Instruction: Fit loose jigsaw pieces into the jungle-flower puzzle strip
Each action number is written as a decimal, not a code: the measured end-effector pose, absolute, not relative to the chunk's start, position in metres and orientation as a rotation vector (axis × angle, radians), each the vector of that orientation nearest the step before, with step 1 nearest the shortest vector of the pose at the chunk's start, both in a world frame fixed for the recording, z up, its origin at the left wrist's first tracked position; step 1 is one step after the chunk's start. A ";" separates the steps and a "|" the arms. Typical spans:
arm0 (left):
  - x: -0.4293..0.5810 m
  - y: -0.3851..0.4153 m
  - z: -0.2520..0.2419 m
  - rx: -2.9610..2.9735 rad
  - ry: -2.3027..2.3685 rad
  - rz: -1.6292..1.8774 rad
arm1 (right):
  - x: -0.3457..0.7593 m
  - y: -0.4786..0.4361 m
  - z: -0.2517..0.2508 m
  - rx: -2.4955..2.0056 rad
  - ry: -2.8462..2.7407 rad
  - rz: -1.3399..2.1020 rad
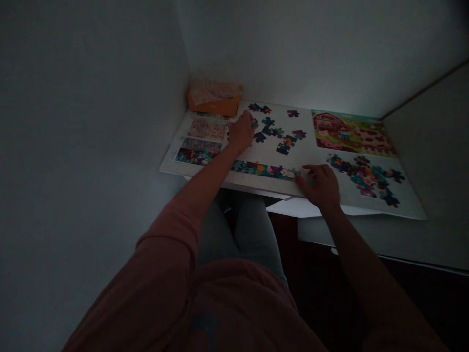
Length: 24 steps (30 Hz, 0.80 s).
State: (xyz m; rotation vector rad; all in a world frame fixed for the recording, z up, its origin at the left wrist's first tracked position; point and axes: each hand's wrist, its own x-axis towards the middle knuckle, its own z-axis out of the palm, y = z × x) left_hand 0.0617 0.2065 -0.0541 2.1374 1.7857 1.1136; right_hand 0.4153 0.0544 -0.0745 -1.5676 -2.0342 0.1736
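Observation:
My left hand (pixel 240 132) reaches far across the white board (pixel 311 146), fingers curled down among several loose dark puzzle pieces (pixel 278 132); what its fingertips hold is hidden. My right hand (pixel 320 185) lies near the board's front edge, fingers spread flat, touching the right end of a joined strip of puzzle pieces (pixel 264 169). A cluster of partly joined pieces (pixel 366 176) lies just right of that hand.
A finished farm picture puzzle (pixel 351 133) sits at the back right. Two picture cards (pixel 200 142) lie at the left, an orange box (pixel 214 100) in the back corner. Walls close in left and behind. The scene is dim.

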 end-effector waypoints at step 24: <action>0.202 0.054 -0.062 1.597 1.255 1.077 | 0.418 0.050 -0.075 -1.455 -2.054 0.253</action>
